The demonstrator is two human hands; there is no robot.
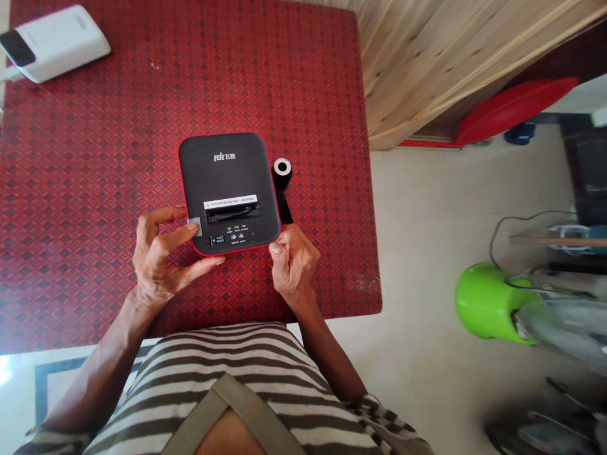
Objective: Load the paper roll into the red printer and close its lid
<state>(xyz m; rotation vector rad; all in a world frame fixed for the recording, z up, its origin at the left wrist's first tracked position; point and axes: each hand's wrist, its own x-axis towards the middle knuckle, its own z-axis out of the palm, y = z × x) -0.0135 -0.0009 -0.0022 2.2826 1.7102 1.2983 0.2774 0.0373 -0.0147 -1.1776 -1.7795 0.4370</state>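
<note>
A black label printer (pixel 230 180) with a red rim and white lettering is tilted towards me above the red table. A white warning strip runs over its dark slot, with small buttons below. My left hand (pixel 164 256) grips its lower left side, index finger on a small grey tab (pixel 194 226) and thumb along the bottom edge. At the lower right corner, my right hand (pixel 294 258) is closed with its thumb at the rim; its inner fingers are hidden. Beside the printer's right edge stands a black roll (pixel 282 174) with a white ring-shaped end, a dark strip running from it towards my right hand.
The table (pixel 118 126) has a red patterned cover. A white power bank-like device (pixel 61 41) lies at its far left. To the right are a wooden panel (pixel 417 57), a green bin (pixel 488 303) on the pale floor, a red rounded object (pixel 515 110) and cables.
</note>
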